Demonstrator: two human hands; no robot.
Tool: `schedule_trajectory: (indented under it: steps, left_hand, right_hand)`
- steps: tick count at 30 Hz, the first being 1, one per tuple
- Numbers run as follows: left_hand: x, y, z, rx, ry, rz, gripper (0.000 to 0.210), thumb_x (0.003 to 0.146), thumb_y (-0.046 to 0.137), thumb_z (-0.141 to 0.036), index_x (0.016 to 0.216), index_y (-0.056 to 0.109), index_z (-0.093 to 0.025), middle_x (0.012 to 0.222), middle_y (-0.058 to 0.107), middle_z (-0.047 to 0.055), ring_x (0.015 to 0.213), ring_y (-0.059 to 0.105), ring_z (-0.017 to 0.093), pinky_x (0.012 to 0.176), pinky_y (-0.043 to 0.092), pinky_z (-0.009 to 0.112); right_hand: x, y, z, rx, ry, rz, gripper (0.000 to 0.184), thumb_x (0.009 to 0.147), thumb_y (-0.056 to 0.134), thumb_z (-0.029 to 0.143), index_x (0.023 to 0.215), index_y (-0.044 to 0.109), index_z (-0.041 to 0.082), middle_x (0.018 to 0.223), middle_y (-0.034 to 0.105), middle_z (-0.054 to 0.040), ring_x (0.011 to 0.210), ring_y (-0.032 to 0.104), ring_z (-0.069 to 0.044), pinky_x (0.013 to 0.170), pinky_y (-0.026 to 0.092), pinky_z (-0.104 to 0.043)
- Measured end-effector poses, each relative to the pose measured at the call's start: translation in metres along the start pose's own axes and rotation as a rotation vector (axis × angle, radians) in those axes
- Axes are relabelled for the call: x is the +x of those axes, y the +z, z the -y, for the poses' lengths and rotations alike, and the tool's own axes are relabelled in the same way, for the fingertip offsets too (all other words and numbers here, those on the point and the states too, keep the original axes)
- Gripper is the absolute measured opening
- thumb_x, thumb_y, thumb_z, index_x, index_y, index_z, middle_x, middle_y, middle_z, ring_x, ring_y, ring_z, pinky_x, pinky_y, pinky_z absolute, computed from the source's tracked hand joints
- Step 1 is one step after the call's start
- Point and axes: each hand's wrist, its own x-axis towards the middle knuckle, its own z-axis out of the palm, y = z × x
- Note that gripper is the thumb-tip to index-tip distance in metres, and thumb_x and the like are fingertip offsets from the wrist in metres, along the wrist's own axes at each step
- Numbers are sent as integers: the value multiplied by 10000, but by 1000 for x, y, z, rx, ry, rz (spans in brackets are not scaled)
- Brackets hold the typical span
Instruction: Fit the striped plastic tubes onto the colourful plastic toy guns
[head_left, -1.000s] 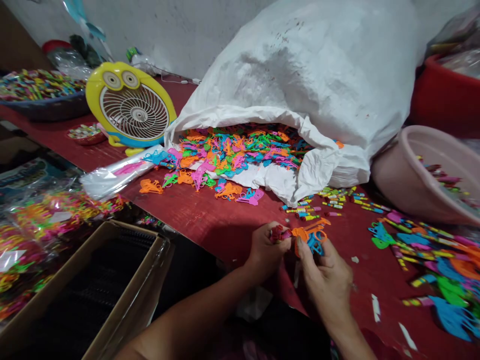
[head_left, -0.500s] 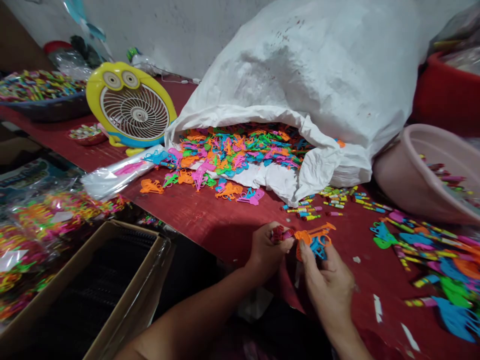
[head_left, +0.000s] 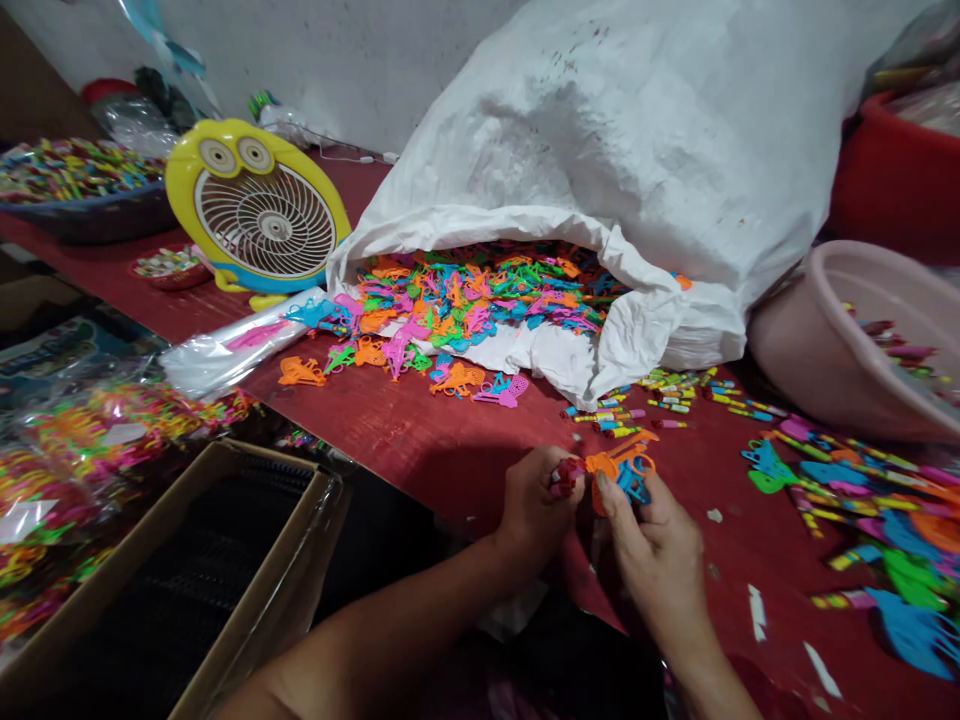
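My left hand (head_left: 534, 510) is closed around several small tubes with dark red ends (head_left: 566, 476). Between the thumb and fingers of my right hand (head_left: 664, 560) are flat plastic toy pieces, an orange one (head_left: 602, 464) and a blue one (head_left: 636, 484), with openwork outlines. The two hands are close together over the table's front edge, and the orange piece meets the tubes near my left fingertips. Just beyond, short coloured tubes (head_left: 671, 400) lie scattered on the red table (head_left: 465, 450). Part of what each hand grips is hidden by the fingers.
A big white sack (head_left: 622, 130) spills similar toy pieces (head_left: 480, 295). At left stand a yellow fan (head_left: 335, 215), plastic bags (head_left: 217, 350) and a cardboard box (head_left: 319, 520). A pink tub (head_left: 795, 340) and paired toys with tubes (head_left: 911, 630) are on the right.
The orange and blue pieces have tilted and shifted slightly left in my right hand. My left hand has turned a little, still holding the tubes.
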Motion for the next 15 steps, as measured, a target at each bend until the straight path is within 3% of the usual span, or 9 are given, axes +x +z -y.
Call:
schedule_trajectory:
  steps: [4,7,12,15]
  left_hand:
    - [-2,-2,0,75,71,25,112,816,610,-208,706,613,-187,700,597,11,650,508,146,659,396,258]
    - [-2,-3,0,62,55,19,66,785,643,-195,718,643,-197,703,618,21,662,522,162,667,398,266]
    - [0,-1,-2,33,9,126,72,759,655,-191,692,630,-188,698,610,17,674,520,158,648,397,252]
    - [3,0,-6,-75,-131,101,169,782,664,-283,685,575,-177,612,558,-9,570,479,125,557,368,234]
  right_hand:
    - [7,-2,0,-65,-76,4,273,928,535,409,754,540,198,585,539,26,517,507,-125,521,357,-231]
    - [8,2,2,-8,-31,48,286,930,521,428,765,554,197,599,549,19,532,508,-130,524,366,-235]
    - [7,3,-8,284,254,104,342,875,584,529,819,592,192,553,565,24,477,505,-136,467,385,-246]
    - [17,-33,-33,398,430,-68,351,796,672,549,786,607,205,564,601,-2,468,534,-143,452,398,-267]
